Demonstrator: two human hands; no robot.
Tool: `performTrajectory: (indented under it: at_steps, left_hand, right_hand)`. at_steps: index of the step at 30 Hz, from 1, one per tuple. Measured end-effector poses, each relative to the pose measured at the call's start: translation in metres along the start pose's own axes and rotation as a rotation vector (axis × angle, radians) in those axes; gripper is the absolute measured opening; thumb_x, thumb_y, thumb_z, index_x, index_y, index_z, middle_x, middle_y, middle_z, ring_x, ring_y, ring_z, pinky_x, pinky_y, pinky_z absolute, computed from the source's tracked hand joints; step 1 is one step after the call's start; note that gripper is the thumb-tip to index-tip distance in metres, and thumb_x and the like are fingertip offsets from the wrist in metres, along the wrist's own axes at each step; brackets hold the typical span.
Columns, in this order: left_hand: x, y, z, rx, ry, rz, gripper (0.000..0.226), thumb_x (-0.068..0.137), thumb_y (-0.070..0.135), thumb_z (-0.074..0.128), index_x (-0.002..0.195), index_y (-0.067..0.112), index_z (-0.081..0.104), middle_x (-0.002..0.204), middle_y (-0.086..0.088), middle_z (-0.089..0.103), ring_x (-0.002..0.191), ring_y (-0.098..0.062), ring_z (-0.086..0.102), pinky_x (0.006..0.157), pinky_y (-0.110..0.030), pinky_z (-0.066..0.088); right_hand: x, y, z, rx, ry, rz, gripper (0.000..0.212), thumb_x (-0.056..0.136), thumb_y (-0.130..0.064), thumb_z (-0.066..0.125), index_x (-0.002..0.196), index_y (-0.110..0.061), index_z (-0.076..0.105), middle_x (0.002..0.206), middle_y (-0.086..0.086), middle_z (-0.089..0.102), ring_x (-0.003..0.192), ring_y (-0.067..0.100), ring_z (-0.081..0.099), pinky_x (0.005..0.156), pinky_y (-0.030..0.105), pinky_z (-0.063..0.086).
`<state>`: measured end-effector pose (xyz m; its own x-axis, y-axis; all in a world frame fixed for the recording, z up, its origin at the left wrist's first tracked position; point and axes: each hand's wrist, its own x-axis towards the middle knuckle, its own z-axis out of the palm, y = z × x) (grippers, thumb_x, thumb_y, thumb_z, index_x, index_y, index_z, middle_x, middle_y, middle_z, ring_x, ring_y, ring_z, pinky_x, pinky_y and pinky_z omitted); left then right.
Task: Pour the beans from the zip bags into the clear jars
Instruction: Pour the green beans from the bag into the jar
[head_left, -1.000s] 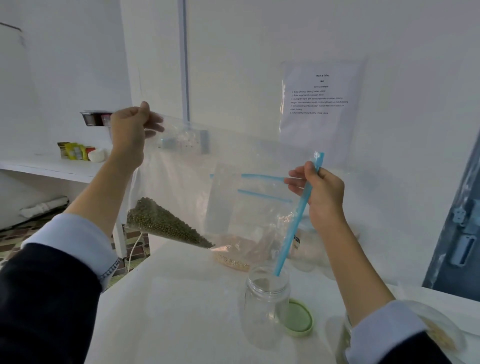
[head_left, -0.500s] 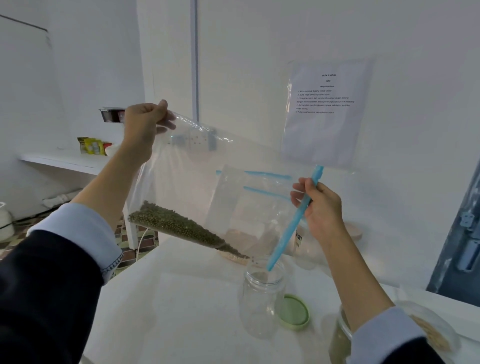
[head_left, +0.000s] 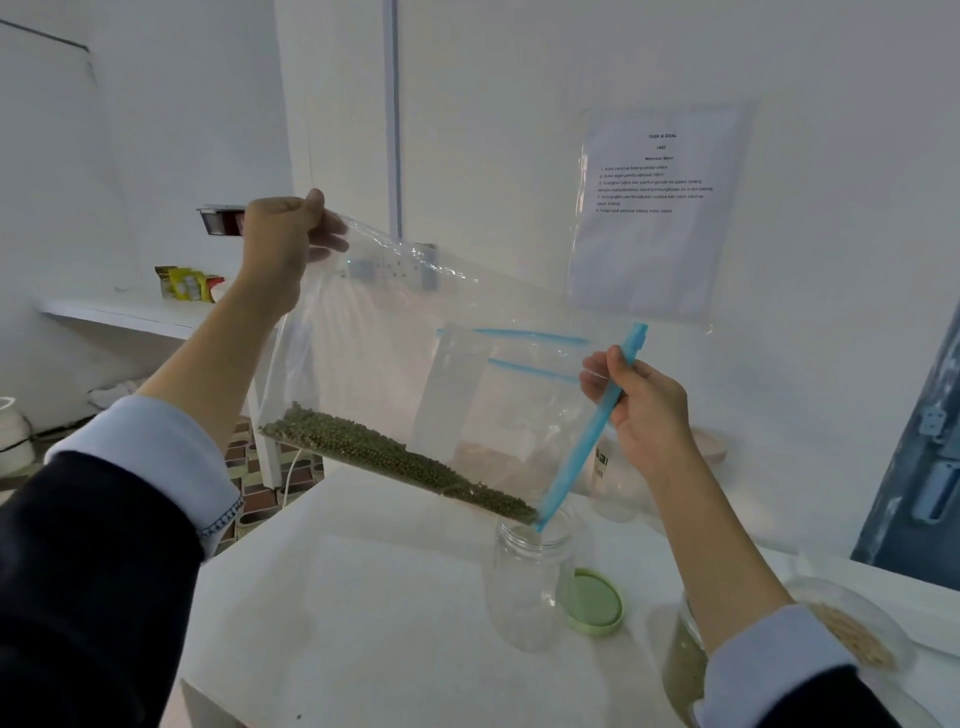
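The left hand (head_left: 283, 244) pinches the raised bag (head_left: 415, 332) corner; the right hand (head_left: 641, 415) grips the blue zip edge (head_left: 587, 441). Beans (head_left: 395, 460) lie along the fold, reaching the jar (head_left: 530, 582) mouth. A wide opening could scatter them over the table (head_left: 363, 597).

On the white printed paper sheet in a clear sleeve (head_left: 655, 208) taped to the wall I can read only the heading "TASK & GOAL" with a short number under it, while the numbered lines below stay too small for me.
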<state>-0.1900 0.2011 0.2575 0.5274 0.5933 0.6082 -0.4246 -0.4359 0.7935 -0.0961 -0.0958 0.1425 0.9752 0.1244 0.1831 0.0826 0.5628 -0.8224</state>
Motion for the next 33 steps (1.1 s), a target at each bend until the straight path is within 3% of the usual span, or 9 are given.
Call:
performTrajectory:
  at_steps: [5,11,21,25,28,33]
  left_hand:
    - [0.002,0.003,0.002,-0.032,-0.02,0.029,0.037,0.099,0.021,0.046,0.065,0.012,0.058,0.054,0.011,0.066,0.05,-0.004,0.06,0.061,-0.019,0.046]
    - [0.0,0.007,0.011,-0.086,-0.043,0.06,0.037,0.099,0.018,0.046,0.065,0.01,0.059,0.053,0.009,0.064,0.05,-0.006,0.058,0.062,-0.022,0.047]
    - [0.007,0.01,0.021,-0.091,-0.073,0.082,0.039,0.099,0.02,0.046,0.063,0.012,0.059,0.053,0.009,0.064,0.051,-0.006,0.059,0.059,-0.02,0.046]
    - [0.009,0.008,0.02,-0.093,-0.06,0.075,0.04,0.099,0.02,0.046,0.063,0.012,0.06,0.052,0.008,0.064,0.052,-0.006,0.059,0.06,-0.018,0.047]
    - [0.01,0.006,0.019,-0.097,-0.058,0.07,0.041,0.099,0.02,0.046,0.061,0.013,0.06,0.051,0.008,0.064,0.052,-0.006,0.06,0.062,-0.018,0.048]
    - [0.012,0.005,0.013,-0.111,-0.045,0.076,0.046,0.099,0.02,0.046,0.056,0.018,0.063,0.05,0.008,0.064,0.058,-0.004,0.061,0.071,-0.021,0.047]
  right_hand:
    - [-0.001,0.002,-0.002,0.029,0.028,0.043,0.012,0.09,-0.01,0.061,0.086,0.001,0.062,0.091,0.016,0.07,0.075,0.021,0.07,0.068,0.023,0.058]
    - [-0.002,0.009,-0.002,-0.167,0.185,-0.071,0.013,0.091,-0.02,0.063,0.081,-0.011,0.065,0.092,0.006,0.073,0.096,0.02,0.069,0.093,0.035,0.051]
    - [0.002,0.007,-0.004,-0.185,0.206,-0.094,0.017,0.088,-0.023,0.067,0.074,-0.013,0.067,0.095,0.004,0.074,0.104,0.018,0.066,0.104,0.04,0.044]
    - [0.003,0.004,0.0,-0.207,0.222,-0.094,0.016,0.086,-0.025,0.069,0.073,-0.015,0.069,0.099,0.004,0.074,0.105,0.019,0.065,0.097,0.034,0.048]
    - [-0.001,0.003,0.004,-0.224,0.164,-0.089,0.013,0.086,-0.025,0.068,0.078,-0.015,0.07,0.102,0.004,0.073,0.103,0.016,0.065,0.076,0.022,0.048]
    - [-0.004,0.0,0.011,-0.217,0.193,-0.079,0.013,0.085,-0.025,0.069,0.077,-0.015,0.069,0.102,0.005,0.073,0.103,0.015,0.065,0.072,0.02,0.045]
